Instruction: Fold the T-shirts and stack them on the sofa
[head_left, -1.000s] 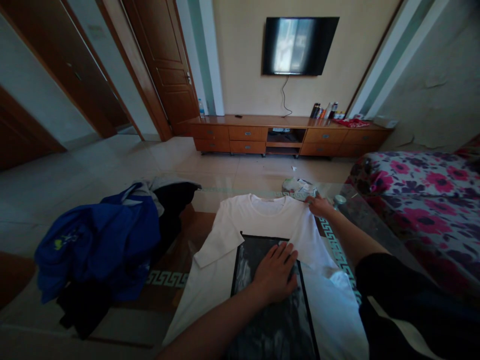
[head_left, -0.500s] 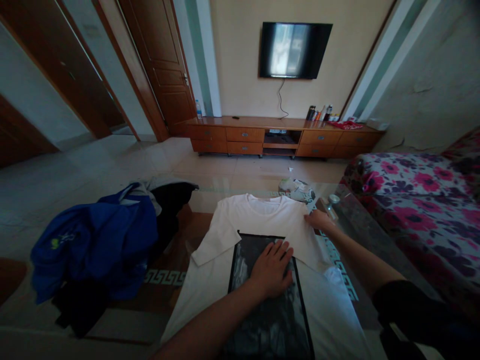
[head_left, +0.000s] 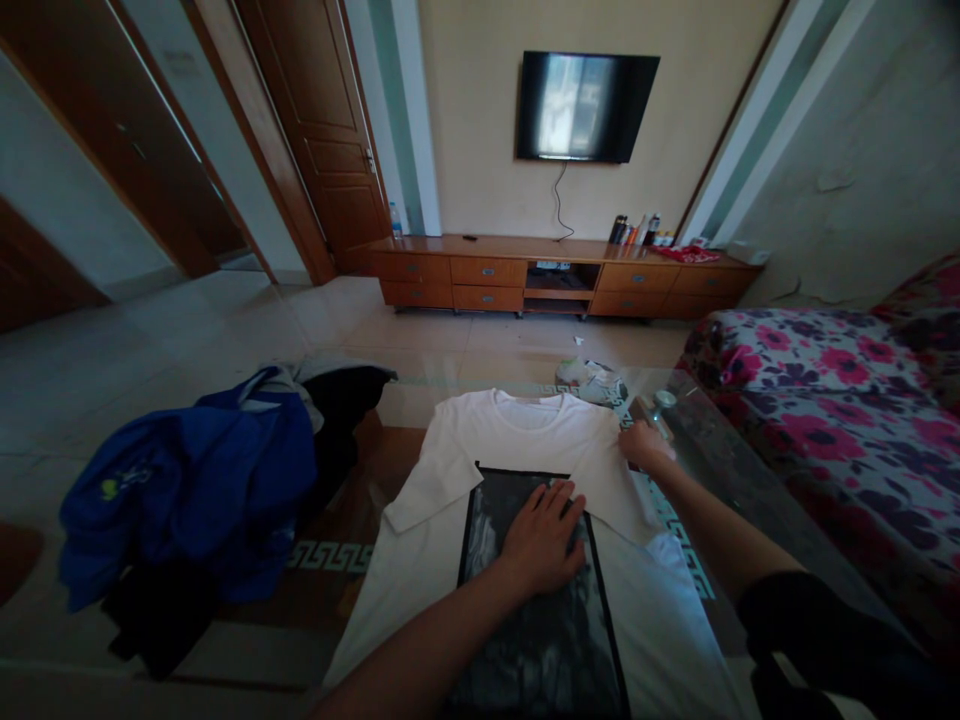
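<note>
A white T-shirt (head_left: 420, 560) with a dark printed panel (head_left: 525, 650) lies spread on a glass table (head_left: 750, 490), its sleeves out over the body. My left hand (head_left: 544, 540) rests on the upper part of the print, palm down with fingers somewhat apart. At the shirt's right shoulder edge is my right hand (head_left: 643, 446), its fingers curled together at the cloth; whether they pinch it is too small to tell.
A pile of blue and black clothes (head_left: 195, 480) lies to the left. A plastic bag (head_left: 589, 378) and a small jar (head_left: 663, 400) are beyond the shirt. A flowered sofa (head_left: 847, 400) stands at the right, a wooden cabinet (head_left: 487, 270) at the back.
My right hand has shifted slightly right and outward along the shirt's shoulder edge. My left hand stays flat on the print.
</note>
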